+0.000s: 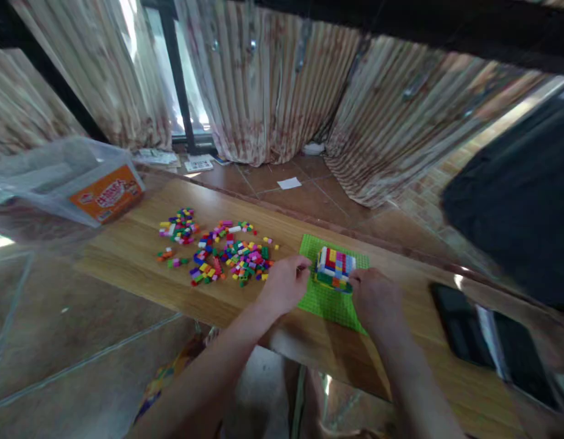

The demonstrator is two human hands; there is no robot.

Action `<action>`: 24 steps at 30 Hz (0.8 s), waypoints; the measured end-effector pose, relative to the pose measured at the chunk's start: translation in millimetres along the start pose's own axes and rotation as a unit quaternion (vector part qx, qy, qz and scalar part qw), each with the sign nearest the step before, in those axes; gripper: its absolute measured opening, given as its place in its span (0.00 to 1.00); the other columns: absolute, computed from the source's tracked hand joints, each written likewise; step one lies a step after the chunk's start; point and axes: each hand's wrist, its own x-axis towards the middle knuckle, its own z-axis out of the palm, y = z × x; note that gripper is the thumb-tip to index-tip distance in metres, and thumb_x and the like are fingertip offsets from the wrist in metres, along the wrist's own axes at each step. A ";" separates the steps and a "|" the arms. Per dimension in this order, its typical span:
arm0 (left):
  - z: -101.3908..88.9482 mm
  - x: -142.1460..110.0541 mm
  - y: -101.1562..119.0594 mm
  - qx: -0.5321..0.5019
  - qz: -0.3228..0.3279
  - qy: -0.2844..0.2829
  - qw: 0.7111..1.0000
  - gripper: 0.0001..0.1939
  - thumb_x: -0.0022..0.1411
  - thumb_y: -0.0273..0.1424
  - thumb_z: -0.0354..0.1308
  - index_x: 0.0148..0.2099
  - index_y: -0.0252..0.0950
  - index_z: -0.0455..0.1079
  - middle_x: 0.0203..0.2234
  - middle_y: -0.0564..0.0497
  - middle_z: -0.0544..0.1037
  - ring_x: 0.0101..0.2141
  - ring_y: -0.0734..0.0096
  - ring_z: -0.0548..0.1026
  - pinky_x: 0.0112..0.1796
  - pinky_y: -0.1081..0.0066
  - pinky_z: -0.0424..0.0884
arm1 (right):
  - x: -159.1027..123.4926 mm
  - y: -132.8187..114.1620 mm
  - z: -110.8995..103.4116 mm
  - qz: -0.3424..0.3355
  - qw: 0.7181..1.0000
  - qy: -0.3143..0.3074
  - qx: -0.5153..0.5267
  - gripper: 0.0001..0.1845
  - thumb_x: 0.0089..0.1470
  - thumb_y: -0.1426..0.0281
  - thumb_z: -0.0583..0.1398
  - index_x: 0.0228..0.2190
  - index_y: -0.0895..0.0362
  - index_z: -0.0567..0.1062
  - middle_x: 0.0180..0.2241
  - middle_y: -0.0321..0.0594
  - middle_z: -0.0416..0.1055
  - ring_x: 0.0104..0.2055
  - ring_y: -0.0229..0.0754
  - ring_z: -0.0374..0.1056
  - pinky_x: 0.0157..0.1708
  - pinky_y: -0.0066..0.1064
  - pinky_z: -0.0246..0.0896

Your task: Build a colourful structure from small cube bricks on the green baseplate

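Note:
A small house-like block of toy building bricks (335, 267) stands on a green baseplate (330, 311). Its top shows white, red, yellow and blue rows, with green and yellow bricks lower down. My left hand (288, 281) is over the plate's left edge, fingers curled together just beside the block. Any small piece between those fingertips is too tiny to make out. On the other side, my right hand (375, 299) is closed, thumb and fingertips at the block's right edge. Whether it pinches the block or a loose brick is hidden.
Loose coloured bricks (249, 259) lie in piles on the wooden table (139, 268), left of the plate. A clear plastic box (57, 183) with an orange label stands at the left end. Two dark phone-like devices (460, 323) lie at the right. Curtains hang beyond.

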 end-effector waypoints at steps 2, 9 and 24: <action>0.6 -0.8 0.5 0.002 -0.002 0.001 1.000 0.12 0.61 0.23 0.52 0.42 0.33 0.75 0.36 0.47 0.80 0.36 0.69 0.76 0.40 0.71 0.71 | 1.0 0.4 1.6 0.015 1.000 0.012 0.019 0.14 0.52 0.75 0.52 0.24 0.59 0.77 0.24 0.46 0.72 0.27 0.42 0.65 0.27 0.31 0.50; 1.3 -2.4 1.1 0.011 0.001 0.001 1.000 0.11 0.61 0.24 0.51 0.41 0.34 0.75 0.34 0.48 0.80 0.34 0.70 0.76 0.38 0.71 0.71 | 5.1 15.9 11.8 0.107 0.971 0.069 0.203 0.13 0.49 0.62 0.58 0.29 0.58 0.79 0.29 0.44 0.76 0.29 0.44 0.69 0.32 0.34 0.58; 1.7 -2.2 1.1 0.044 0.004 -0.011 0.999 0.11 0.61 0.24 0.52 0.42 0.34 0.74 0.35 0.49 0.80 0.35 0.70 0.77 0.38 0.71 0.71 | 10.9 32.2 26.2 0.259 0.795 0.033 0.548 0.24 0.34 0.54 0.67 0.29 0.61 0.79 0.21 0.37 0.71 0.21 0.35 0.62 0.21 0.27 0.60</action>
